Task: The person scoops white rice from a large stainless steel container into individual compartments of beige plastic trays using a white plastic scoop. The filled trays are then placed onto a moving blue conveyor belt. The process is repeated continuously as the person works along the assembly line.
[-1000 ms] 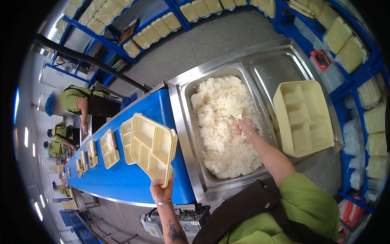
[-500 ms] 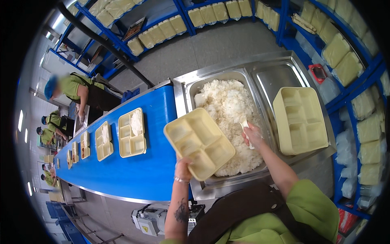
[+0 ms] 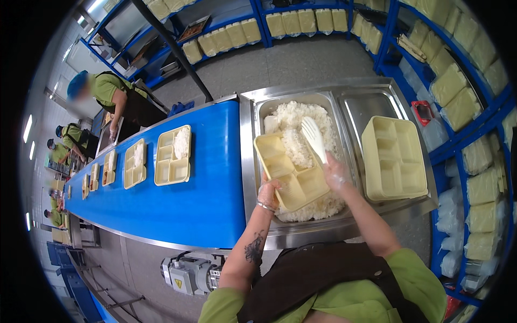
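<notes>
My left hand (image 3: 269, 194) grips the near-left edge of a cream compartment tray (image 3: 276, 160), held tilted above a steel pan (image 3: 258, 207) of cooked white rice (image 3: 323, 211). One far compartment of the tray holds a mound of rice (image 3: 297, 151); its other compartments look bare. My right hand (image 3: 337, 173), in what looks like a clear glove, is closed round the handle of a white rice paddle (image 3: 313, 134). The paddle's blade points away from me, just above the tray's far right side.
Left of the pan runs a blue conveyor belt (image 3: 210, 172) with a row of trays, the nearest tray (image 3: 173, 161) holding rice. A stack of cream trays (image 3: 396, 156) stands at the right. Co-workers (image 3: 121, 97) stand along the belt. Blue shelves (image 3: 385, 40) hold wrapped trays.
The tray has moved right, from beside the belt to over the rice pan. The paddle has come up out of the rice to above the tray, where one compartment now holds rice.
</notes>
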Demonstrator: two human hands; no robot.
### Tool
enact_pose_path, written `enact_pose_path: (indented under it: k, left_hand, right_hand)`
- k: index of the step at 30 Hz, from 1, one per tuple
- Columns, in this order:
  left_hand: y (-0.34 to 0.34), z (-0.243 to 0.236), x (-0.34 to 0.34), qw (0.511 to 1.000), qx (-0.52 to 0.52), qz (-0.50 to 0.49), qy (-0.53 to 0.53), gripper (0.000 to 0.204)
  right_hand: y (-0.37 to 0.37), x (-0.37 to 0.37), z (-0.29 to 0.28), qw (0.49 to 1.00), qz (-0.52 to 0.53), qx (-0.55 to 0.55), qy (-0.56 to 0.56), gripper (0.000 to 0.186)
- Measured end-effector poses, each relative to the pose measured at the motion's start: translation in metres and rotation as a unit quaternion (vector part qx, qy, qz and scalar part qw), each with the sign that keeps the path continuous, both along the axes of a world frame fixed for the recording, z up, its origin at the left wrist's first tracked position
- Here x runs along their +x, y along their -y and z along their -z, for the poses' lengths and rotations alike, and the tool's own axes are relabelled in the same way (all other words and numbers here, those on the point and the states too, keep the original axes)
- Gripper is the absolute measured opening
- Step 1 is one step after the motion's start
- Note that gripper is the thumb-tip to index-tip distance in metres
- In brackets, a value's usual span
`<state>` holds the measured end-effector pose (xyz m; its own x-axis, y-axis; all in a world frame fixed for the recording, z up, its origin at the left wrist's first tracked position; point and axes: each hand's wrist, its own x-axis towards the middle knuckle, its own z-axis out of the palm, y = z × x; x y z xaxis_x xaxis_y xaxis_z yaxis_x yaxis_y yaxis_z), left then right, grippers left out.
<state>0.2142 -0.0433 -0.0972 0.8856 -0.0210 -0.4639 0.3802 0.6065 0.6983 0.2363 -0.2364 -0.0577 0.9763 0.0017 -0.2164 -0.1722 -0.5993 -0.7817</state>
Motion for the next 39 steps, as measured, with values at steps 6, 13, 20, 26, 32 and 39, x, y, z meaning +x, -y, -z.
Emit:
enact_pose_path:
  k: [6, 13, 20, 26, 32, 39]
  left_hand:
    - [-0.013, 0.0, -0.017, 0.998, -0.048, -0.02, 0.021, 0.056]
    - [-0.027, 0.007, -0.036, 0.993, -0.103, -0.047, -0.021, 0.061]
    - [-0.044, 0.003, -0.036, 0.998, -0.044, -0.014, 0.046, 0.058]
    - [-0.048, 0.015, -0.057, 0.996, -0.003, -0.081, 0.046, 0.058]
    - [-0.061, 0.006, -0.078, 0.983, -0.048, -0.177, -0.008, 0.035]
    - [-0.149, -0.009, -0.139, 0.955, 0.099, -0.265, -0.093, 0.027]
  right_hand:
    - [0.017, -0.001, 0.0, 0.931, -0.023, 0.295, -0.216, 0.033]
    - [0.023, -0.02, 0.005, 0.922, -0.059, 0.284, -0.256, 0.028]
    - [0.029, -0.002, -0.001, 0.915, -0.071, 0.304, -0.255, 0.033]
    - [0.023, -0.012, -0.01, 0.906, -0.127, 0.33, -0.235, 0.034]
    - [0.009, -0.025, -0.009, 0.886, -0.179, 0.302, -0.303, 0.034]
    - [0.04, -0.031, -0.001, 0.895, -0.091, 0.333, -0.283, 0.027]
